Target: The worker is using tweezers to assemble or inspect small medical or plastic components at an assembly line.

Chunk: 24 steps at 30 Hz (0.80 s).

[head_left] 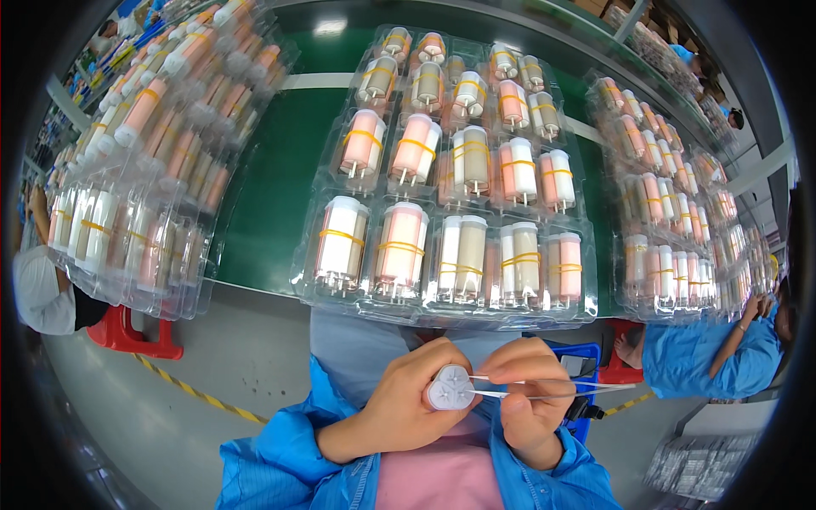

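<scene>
In front of my chest, my left hand (pixel 398 410) is closed round a bundle of cylinders (pixel 449 388), its round pale end with three sections turned up toward me. The rest of the bundle is hidden in my fingers. Thin silvery tweezers (pixel 586 392) are pinched in my right hand (pixel 534 399), their two slim legs apart on the left. Their tips are at the bundle's end face; whether they touch it I cannot tell. Beyond my hands, a clear plastic tray (pixel 374 316) holds rows of pink, white and grey cylinders tied with yellow bands.
Stacked clear trays of similar cylinders stand at left (pixel 127 246) and right (pixel 671 255) on the green bench (pixel 263 212). A blue crate (pixel 586 350) is beside my right arm. Red stools (pixel 136 333) and people in blue (pixel 714 357) and white (pixel 42 289) are at the sides.
</scene>
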{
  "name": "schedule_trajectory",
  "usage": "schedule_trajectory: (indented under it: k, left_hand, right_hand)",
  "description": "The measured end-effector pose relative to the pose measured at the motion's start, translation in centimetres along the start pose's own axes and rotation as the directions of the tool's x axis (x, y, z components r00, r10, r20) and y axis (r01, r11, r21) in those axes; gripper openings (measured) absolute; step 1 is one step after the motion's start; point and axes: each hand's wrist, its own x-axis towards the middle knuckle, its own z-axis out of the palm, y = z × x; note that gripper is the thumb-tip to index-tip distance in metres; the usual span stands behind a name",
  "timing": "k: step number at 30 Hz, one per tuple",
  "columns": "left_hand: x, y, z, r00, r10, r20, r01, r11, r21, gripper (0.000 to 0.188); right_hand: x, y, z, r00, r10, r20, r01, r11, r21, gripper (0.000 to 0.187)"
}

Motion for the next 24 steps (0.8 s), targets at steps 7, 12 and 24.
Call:
schedule_trajectory:
  k: [7,12,24]
  left_hand:
    - [-0.1,0.3,-0.2,0.999,-0.046,0.027,0.047,0.999,-0.010,0.025]
    - [-0.1,0.0,-0.2,0.999,-0.028,-0.020,0.028,0.999,0.021,0.026]
    - [-0.2,-0.1,0.0,0.998,0.007,-0.065,-0.002,0.997,0.084,0.027]
  right_hand:
    - [1.1,-1.2,-0.1,0.983,-0.031,0.182,0.046,0.996,-0.073,0.018]
    - [1.2,-0.9,0.4,0.982,-0.023,0.189,0.048,0.990,-0.131,0.018]
    - [1.3,-1.0,0.5,0.981,-0.012,0.192,0.048,0.981,-0.189,0.016]
